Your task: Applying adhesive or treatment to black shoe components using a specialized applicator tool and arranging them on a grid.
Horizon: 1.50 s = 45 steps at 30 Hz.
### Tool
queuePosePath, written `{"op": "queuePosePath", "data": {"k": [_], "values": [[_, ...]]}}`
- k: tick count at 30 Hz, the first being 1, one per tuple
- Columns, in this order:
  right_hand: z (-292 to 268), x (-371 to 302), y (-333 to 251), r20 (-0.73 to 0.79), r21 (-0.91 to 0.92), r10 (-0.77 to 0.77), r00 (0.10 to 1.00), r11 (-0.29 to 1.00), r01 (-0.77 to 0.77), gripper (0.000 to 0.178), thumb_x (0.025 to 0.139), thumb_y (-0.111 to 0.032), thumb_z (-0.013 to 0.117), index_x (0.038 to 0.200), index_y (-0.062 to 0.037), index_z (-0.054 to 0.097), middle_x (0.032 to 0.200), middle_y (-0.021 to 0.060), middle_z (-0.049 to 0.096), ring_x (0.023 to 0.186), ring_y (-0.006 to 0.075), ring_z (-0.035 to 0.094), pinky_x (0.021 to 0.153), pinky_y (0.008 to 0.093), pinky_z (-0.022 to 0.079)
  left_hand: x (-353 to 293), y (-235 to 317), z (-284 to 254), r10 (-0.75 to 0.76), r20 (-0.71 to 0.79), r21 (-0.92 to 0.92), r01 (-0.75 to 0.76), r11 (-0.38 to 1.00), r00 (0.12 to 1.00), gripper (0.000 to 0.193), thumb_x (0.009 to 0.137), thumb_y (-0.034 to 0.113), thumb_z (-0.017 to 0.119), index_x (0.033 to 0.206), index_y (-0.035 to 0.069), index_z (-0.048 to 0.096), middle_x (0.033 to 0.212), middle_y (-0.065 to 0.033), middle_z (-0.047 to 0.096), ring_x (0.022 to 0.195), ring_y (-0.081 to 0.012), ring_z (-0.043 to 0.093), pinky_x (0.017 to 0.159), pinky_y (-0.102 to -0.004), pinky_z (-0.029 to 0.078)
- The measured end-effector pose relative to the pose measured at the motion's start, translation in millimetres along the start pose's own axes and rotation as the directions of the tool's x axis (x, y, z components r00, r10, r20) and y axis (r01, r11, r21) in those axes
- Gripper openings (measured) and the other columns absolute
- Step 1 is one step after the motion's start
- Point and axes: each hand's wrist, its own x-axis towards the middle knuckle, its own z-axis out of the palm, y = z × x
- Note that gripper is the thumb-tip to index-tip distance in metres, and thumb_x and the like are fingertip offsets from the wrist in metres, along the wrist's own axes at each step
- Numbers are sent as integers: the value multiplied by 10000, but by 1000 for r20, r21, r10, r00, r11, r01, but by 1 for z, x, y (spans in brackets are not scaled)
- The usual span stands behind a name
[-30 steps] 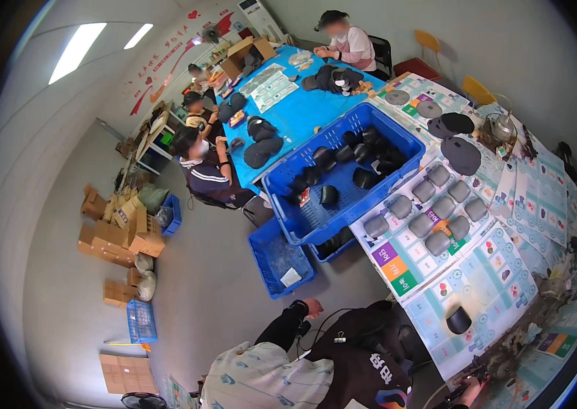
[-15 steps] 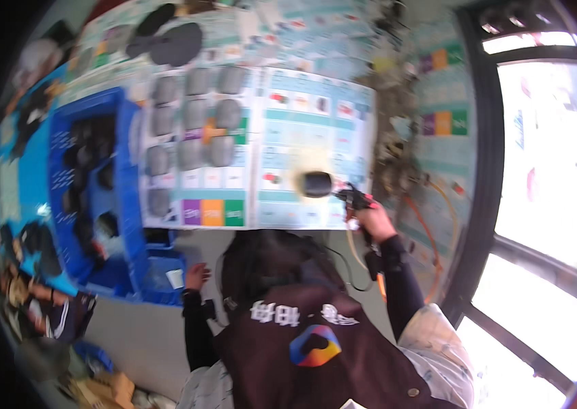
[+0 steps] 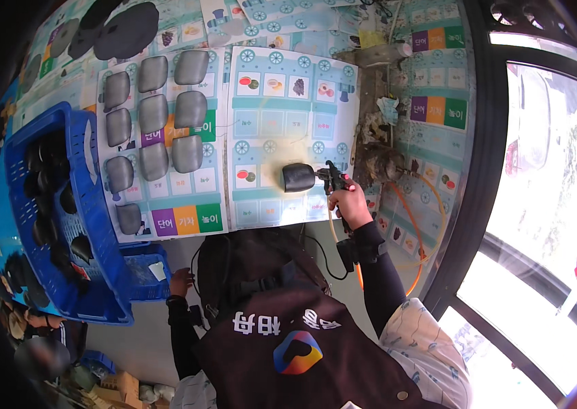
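Observation:
My right hand (image 3: 347,204) is wrapped round a black spray gun (image 3: 333,176). The gun's nozzle points left, close to the right edge of a dark rounded pad (image 3: 298,177), which lies on a printed poster sheet (image 3: 254,204). A yellowish stain surrounds that pad on the sheet. Several grey rounded pads (image 3: 153,114) lie in rows on the sheet's left half. My left hand (image 3: 181,281) hangs below the table edge beside a small blue tray (image 3: 146,273); it holds nothing that I can see, and its fingers look loosely apart.
A large blue crate (image 3: 108,225) with dark pieces stands at the left. Flat dark shapes (image 3: 127,31) lie at the far left. Orange hoses (image 3: 419,255) loop down on the right, beside a dark window frame (image 3: 483,136). Another person's arm shows at the lower left.
The whole view has shifted, with the table moving left in the picture. The spray gun stays beside the dark pad's right edge, still in my right hand. My left hand stays low.

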Motion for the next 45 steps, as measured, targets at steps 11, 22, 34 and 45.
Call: {"op": "queuePosePath", "data": {"k": [11,22,34,45], "values": [[1,6,-14,-32,13,18,999,1000,-18,168,730,-18,543,891,-1,586,636,54,572,494,151,530,440,304,410,10,56,11,-43,-13,95,44,994,999,326,1004,311,531,1164,41,620,945,-110,730,729,-166,682,609,-274,492],[6,11,-26,-18,-36,57,998,998,-58,160,762,-22,537,907,9,596,637,74,595,514,145,555,449,304,418,13,65,12,-61,-45,91,65,994,997,331,1005,312,526,1176,44,620,956,-111,726,754,-177,687,633,-296,503],[10,14,-29,-40,-72,58,998,996,-61,160,788,-41,549,924,25,602,673,85,620,560,166,599,496,324,457,15,64,14,-124,-87,-17,123,992,988,311,999,293,545,1167,44,624,957,-112,729,751,-177,686,623,-292,494],[23,20,-40,48,-147,69,996,987,-61,161,754,-33,557,894,29,607,650,96,618,512,172,568,460,316,426,16,60,15,-111,-80,-28,109,994,991,296,996,281,545,1157,48,632,941,-110,732,738,-170,690,607,-284,501]]}}
